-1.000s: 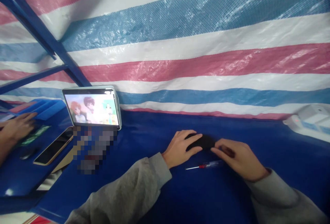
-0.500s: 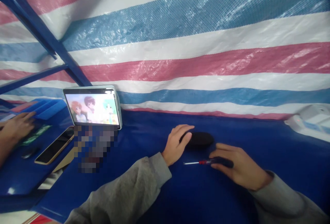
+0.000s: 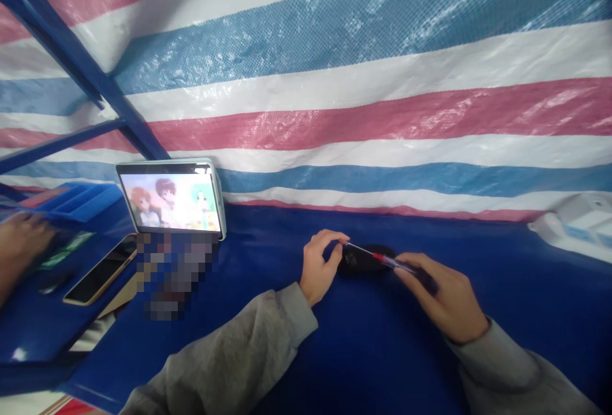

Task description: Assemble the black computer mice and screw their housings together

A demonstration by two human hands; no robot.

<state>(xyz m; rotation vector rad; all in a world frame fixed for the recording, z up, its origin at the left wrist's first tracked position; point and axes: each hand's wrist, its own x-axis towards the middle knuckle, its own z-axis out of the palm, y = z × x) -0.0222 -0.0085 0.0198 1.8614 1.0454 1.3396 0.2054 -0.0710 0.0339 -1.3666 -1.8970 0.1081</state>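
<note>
a: start at the left. what's changed?

b: the other person's hand [image 3: 26,240] has drawn back a little to the left and is blurred. it is near the blue tray [image 3: 90,203] and the green piece [image 3: 67,250], which lie where they did.

a: and next to those?

b: a small dark object [image 3: 53,283], then the phone [image 3: 101,271], then the lit tablet [image 3: 169,203] propped against the striped sheet [image 3: 382,109]. none of them has shifted. the patch below the tablet is pixelated, so i can't tell what's there.

a: now the person's own hands.

b: the left hand [image 3: 319,266] is at the left end of the black oval object [image 3: 366,261] on the bench [image 3: 373,351]. its thumb and forefinger are slightly apart, close to the screwdriver's tip; whether it grips the oval, i can't tell. pale print shows on that end, which i couldn't see half a second ago.

a: what about the screwdriver [image 3: 381,257]?

b: it was level in front of the oval. now it slants across the top of it, tip up to the left. whether the tip touches anything is unclear.

a: and the right hand [image 3: 444,297]?

b: closed around the handle, apart from the left. far right, the white device [image 3: 576,227] hasn't moved.
</note>
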